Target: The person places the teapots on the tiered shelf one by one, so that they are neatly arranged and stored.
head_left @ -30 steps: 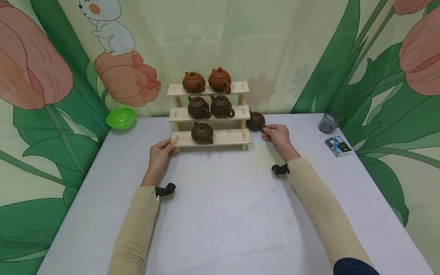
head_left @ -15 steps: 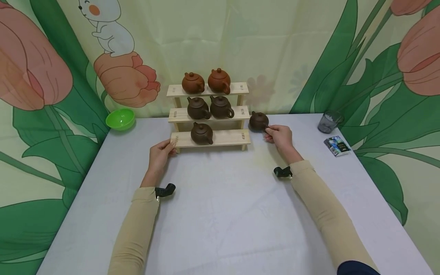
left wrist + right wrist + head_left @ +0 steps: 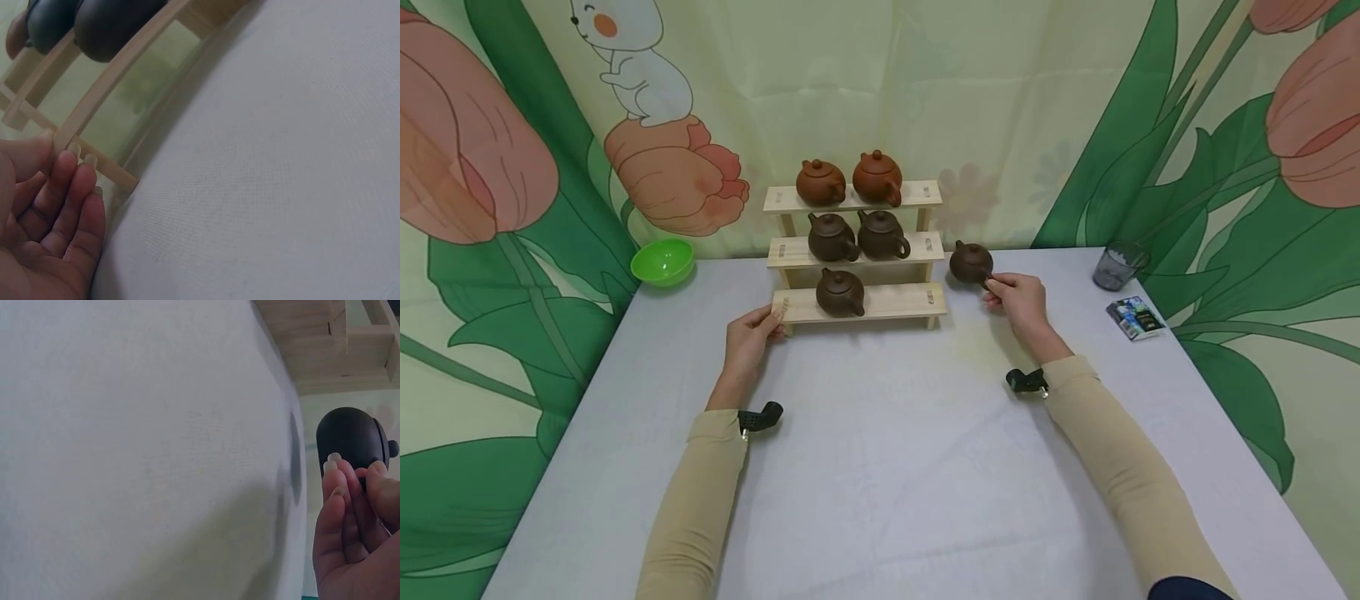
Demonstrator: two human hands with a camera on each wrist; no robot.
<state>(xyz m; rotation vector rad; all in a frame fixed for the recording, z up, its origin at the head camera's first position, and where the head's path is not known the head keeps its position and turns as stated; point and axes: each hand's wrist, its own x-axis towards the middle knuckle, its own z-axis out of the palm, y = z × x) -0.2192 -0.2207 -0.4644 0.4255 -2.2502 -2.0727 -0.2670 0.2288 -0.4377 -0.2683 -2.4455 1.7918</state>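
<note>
In the head view my right hand (image 3: 1024, 310) pinches the handle of a dark brown teapot (image 3: 970, 262), just right of a three-step wooden display stand (image 3: 904, 300). The right wrist view shows this teapot (image 3: 349, 436) held slightly above the white cloth. My left hand (image 3: 748, 343) grips the left end of the stand's lowest board; in the left wrist view thumb and fingertips pinch the wood (image 3: 94, 112). One dark teapot (image 3: 840, 292) stands on the bottom step. Two dark teapots (image 3: 832, 237) sit on the middle step, and two reddish-brown teapots (image 3: 821, 182) on the top.
A green bowl (image 3: 663, 262) is at the table's back left corner. Toward the back right are a clear glass (image 3: 1120, 266) and a small printed box (image 3: 1136, 318). A patterned curtain (image 3: 1000, 108) hangs right behind the white-covered table (image 3: 887, 467).
My right hand has drawn the dark teapot rightward, away from the stand, opening a gap between them. My left hand stays at the stand's end.
</note>
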